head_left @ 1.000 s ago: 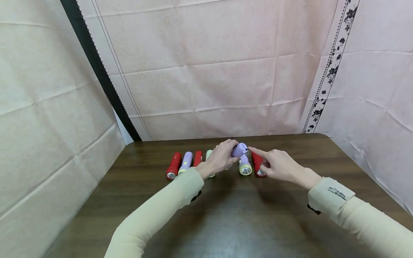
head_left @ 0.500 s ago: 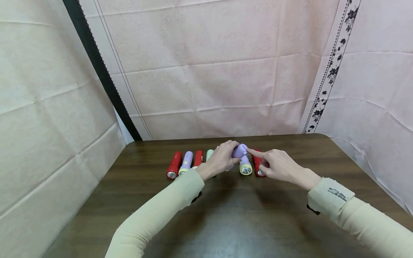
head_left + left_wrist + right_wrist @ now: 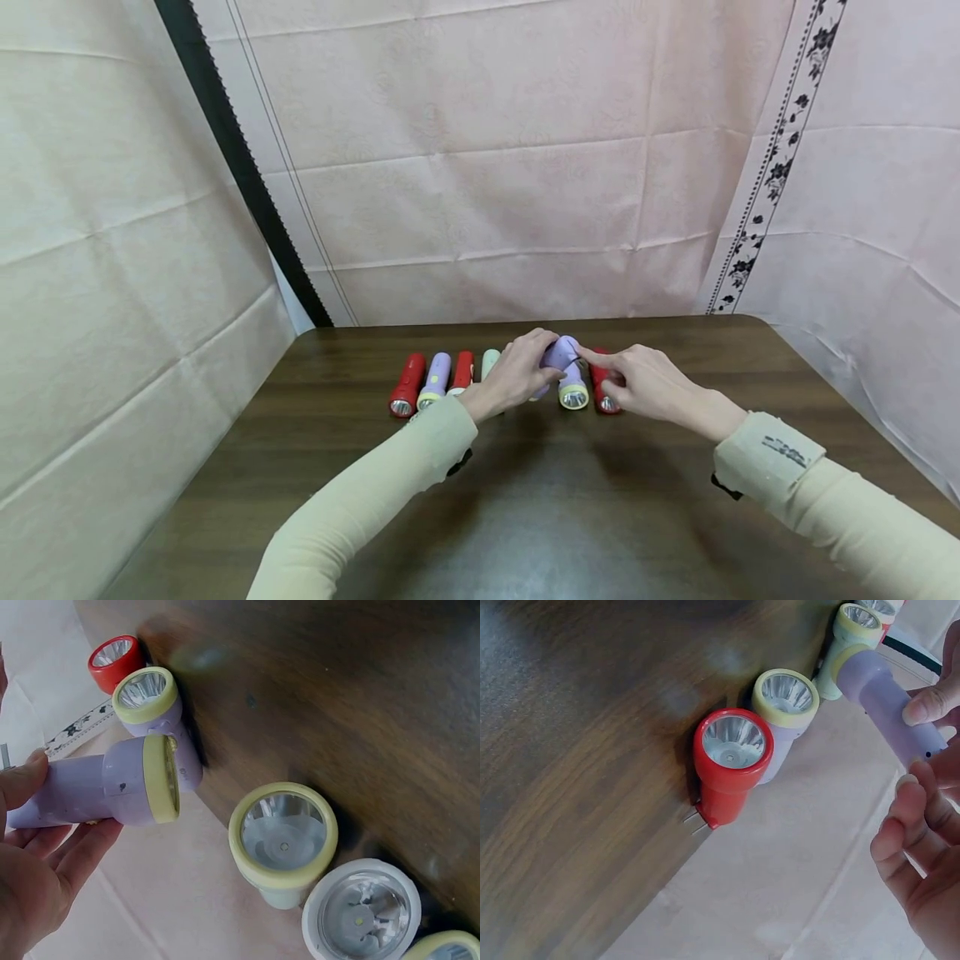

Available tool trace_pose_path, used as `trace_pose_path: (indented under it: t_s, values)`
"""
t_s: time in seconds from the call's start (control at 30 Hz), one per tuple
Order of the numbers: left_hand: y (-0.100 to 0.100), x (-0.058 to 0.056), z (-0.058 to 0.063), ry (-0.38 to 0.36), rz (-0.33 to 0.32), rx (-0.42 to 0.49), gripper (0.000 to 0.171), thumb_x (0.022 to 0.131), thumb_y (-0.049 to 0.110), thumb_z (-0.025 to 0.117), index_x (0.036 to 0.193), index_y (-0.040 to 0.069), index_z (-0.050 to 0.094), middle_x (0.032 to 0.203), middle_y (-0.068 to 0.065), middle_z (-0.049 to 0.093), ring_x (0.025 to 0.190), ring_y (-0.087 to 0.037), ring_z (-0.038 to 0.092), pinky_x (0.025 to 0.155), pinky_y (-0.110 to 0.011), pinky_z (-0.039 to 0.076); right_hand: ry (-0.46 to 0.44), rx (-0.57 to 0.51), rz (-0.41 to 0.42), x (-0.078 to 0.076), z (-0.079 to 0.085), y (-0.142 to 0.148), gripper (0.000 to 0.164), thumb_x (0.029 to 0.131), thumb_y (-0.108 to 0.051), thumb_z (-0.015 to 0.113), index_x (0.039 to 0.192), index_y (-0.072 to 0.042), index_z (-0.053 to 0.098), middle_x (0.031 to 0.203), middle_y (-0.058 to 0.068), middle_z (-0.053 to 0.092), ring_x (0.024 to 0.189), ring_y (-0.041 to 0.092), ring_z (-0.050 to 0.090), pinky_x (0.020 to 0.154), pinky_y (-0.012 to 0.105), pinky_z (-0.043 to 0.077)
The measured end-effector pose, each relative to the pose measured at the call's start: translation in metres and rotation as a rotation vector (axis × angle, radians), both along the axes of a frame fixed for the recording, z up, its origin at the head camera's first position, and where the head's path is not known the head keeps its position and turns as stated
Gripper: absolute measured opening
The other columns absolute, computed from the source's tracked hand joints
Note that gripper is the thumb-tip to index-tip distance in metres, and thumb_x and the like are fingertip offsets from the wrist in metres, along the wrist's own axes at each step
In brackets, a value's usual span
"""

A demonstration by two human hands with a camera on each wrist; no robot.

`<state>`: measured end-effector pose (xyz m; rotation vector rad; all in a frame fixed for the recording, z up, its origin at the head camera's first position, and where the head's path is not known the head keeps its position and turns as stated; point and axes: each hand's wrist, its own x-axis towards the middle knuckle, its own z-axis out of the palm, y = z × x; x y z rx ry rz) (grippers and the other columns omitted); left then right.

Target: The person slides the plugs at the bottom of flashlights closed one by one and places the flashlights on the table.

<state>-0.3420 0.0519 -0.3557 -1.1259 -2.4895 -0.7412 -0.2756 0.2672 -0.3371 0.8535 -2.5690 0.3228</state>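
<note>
My left hand (image 3: 517,371) grips a purple flashlight (image 3: 75,791) with a pale yellow rim, thumb on one side of the barrel and fingers on the other. It is held above the table, its tail toward my right hand (image 3: 645,379). In the head view, my right index finger reaches out straight to that tail end. The other right fingers are bent, seen close to the tail in the right wrist view. Just beyond lies another purple flashlight (image 3: 573,390), lens toward me. Beside it is a red flashlight (image 3: 731,765) with two metal prongs showing at its tail.
Left of my hands, more flashlights lie in a row: a red one (image 3: 407,383), a purple one (image 3: 435,379), a red one with a white rim (image 3: 462,371) and a pale green one (image 3: 490,360). The brown table (image 3: 525,517) ends at a hanging cloth (image 3: 480,208).
My right index fingertip now covers the dark spot that showed on the held flashlight's tail a second ago. Both hands otherwise stay nearly in place; the head view has shifted slightly.
</note>
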Motion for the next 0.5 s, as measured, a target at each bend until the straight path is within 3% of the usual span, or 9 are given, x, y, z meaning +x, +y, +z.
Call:
trace_pose_path:
  t_s: [0.5]
  values:
    - [0.0052,0.0037,0.0026,-0.082,0.005,0.001,0.042,0.084,0.021,0.075,0.121,0.007,0.059,0.113,-0.005,0.063,0.094,-0.013,0.062,0.081,-0.023,0.054,0.007,-0.013,-0.012,-0.0037,0.0035,-0.0006,0.061,0.078,-0.004,0.055,0.137,-0.018,0.055,0.048,-0.014,0.027,0.042,-0.001,0.021,0.043,0.019,0.023]
